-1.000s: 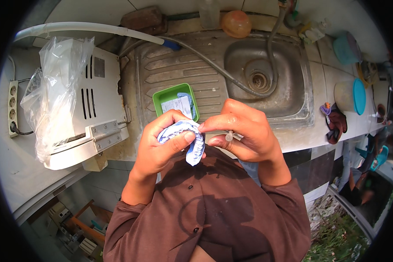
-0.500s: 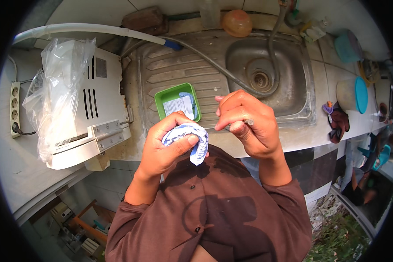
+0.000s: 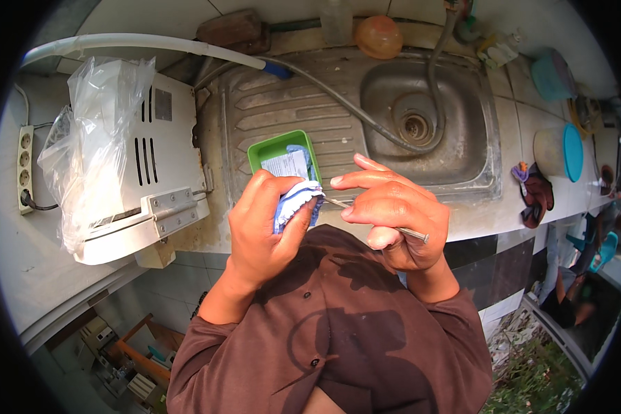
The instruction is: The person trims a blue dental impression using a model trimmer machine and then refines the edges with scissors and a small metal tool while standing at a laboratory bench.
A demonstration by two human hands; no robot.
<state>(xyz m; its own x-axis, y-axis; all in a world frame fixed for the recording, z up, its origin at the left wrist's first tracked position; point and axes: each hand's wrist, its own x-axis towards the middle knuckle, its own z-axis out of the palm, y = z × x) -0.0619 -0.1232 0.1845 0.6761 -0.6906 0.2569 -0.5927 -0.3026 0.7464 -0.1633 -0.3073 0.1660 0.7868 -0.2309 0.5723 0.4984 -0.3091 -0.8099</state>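
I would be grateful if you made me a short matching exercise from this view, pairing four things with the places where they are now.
Things
1. Orange round object
2. Green tray
3. Slender metal tool
4. Blue-and-white molded piece

Places
A. Held in the right hand
B. Beyond the far edge of the sink basin
C. Held in the left hand
D. Standing on the ribbed drainboard

Right pairs: 1-B; 2-D; 3-A; 4-C
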